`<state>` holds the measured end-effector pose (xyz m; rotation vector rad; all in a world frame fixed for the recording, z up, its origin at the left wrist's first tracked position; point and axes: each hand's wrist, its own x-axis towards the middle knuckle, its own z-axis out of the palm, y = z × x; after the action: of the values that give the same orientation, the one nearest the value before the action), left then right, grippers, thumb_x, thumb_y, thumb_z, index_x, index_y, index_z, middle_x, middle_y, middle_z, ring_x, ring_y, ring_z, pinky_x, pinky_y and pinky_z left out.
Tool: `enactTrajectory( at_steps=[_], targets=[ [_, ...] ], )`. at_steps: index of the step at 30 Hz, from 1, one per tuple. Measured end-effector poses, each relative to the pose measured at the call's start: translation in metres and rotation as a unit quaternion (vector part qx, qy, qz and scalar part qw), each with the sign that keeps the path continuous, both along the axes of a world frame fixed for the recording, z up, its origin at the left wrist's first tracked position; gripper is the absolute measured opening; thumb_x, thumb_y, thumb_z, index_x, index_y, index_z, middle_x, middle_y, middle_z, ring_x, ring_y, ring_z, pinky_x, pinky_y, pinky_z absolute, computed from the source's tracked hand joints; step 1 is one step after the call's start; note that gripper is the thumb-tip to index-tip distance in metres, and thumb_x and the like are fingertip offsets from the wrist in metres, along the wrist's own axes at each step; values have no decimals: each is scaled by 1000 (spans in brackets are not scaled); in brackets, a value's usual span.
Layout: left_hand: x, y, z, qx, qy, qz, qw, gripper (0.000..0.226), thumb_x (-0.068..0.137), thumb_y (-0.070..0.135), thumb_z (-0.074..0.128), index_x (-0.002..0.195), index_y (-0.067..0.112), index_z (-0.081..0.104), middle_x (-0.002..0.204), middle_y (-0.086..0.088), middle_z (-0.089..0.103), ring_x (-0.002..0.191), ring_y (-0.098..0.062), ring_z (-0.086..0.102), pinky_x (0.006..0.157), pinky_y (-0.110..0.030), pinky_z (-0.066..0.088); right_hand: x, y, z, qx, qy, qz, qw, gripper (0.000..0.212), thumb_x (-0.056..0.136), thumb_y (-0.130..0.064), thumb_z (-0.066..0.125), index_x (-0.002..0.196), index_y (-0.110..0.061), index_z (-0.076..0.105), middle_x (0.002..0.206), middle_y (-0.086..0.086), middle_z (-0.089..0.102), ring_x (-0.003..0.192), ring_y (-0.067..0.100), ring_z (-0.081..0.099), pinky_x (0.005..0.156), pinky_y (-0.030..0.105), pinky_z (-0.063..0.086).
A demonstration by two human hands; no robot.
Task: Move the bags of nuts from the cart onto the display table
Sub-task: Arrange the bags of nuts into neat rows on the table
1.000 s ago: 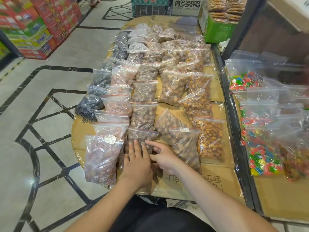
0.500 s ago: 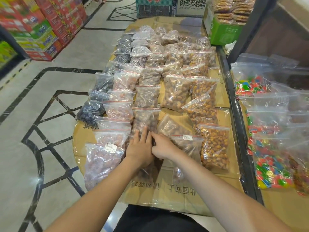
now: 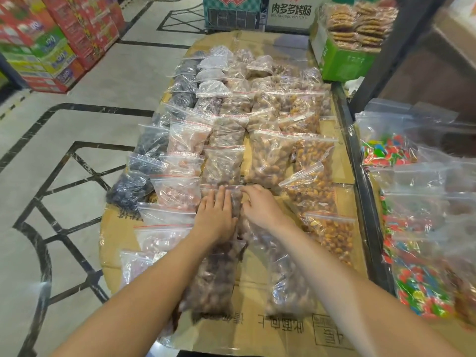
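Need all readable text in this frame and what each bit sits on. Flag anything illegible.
"肉多多烤肠": white box at the far end of the table.
Small line under it: too small to read.
Teal box beside it: red logo cut off, fine print illegible.
Cardboard covering the table: printed characters upside down, not clearly readable.
Green box of biscuits: faint marks, illegible.
Stacked cartons on the left: blurred.

Two hands (image 3: 215,215), dozens of bags (image 3: 223,166)

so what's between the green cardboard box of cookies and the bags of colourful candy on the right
In the head view, a dark metal post stands between the green cardboard box and the candy bags.
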<state>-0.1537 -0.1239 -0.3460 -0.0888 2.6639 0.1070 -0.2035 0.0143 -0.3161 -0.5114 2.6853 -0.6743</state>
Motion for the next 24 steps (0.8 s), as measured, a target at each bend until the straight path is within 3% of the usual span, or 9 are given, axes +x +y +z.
enactTrajectory(
  at_steps=[5,7,10,13,15,17,19,22,24],
  targets=[
    [-54,-1,32,22,107,-17,994,53,104,32,34,150,5,32,150,-22,35,137,-40,37,109,-49,38,-27,-11,-1,6,-8,-1,1000,45,93,-9,46,135,-11,61,132,14,61,126,38,54,110,48,43],
    [-73,-10,26,20,125,-18,992,61,104,37,28,157,7,19,162,-21,21,148,-38,24,117,-50,26,-40,-17,3,-2,-2,0,1000,43,93,-8,47,132,-12,63,129,12,62,124,36,55,108,48,44],
    [-88,-25,7,1,45,-14,999,72,105,49,19,160,12,-9,169,-12,-13,156,-32,-7,125,-52,4,-67,-22,16,-18,49,9,999,42,96,-9,49,136,-13,60,138,8,58,132,33,47,114,48,38],
    [-105,-24,16,-4,35,-28,999,66,104,40,33,158,7,15,166,-20,13,150,-40,17,119,-53,25,-103,-17,29,-12,115,-16,993,41,98,-13,52,138,-16,59,146,4,52,140,32,36,119,49,33],
    [-127,-19,28,-10,113,-36,993,51,101,32,40,144,6,40,150,-22,37,135,-41,38,107,-50,39,-130,-13,34,17,151,-47,987,40,99,-16,54,138,-19,60,151,4,49,142,33,32,119,53,32],
    [-148,-20,29,0,150,-45,988,58,102,36,37,151,6,33,160,-23,26,145,-43,28,115,-52,31,-155,-8,31,67,151,-73,984,40,101,-26,53,141,-22,54,158,6,41,146,35,28,121,56,27],
    [-160,-24,15,2,110,-59,992,70,105,44,27,160,7,5,169,-17,-2,155,-39,3,124,-54,11,-174,0,27,116,76,-74,988,56,104,-45,47,153,-22,36,162,12,33,151,38,23,121,59,21],
    [-168,-29,-3,1,32,-63,997,79,104,51,25,159,10,-12,167,-11,-21,154,-37,-13,125,-57,2,-186,19,17,178,41,-17,983,49,102,-59,41,129,-20,48,131,8,59,133,35,48,107,56,34],
    [-178,-31,2,11,51,-72,996,75,102,49,34,160,10,7,169,-14,-7,154,-40,1,123,-58,14,-185,31,14,168,61,5,984,44,99,-61,43,115,-20,52,103,-3,59,117,29,57,99,51,36]
  ],
)
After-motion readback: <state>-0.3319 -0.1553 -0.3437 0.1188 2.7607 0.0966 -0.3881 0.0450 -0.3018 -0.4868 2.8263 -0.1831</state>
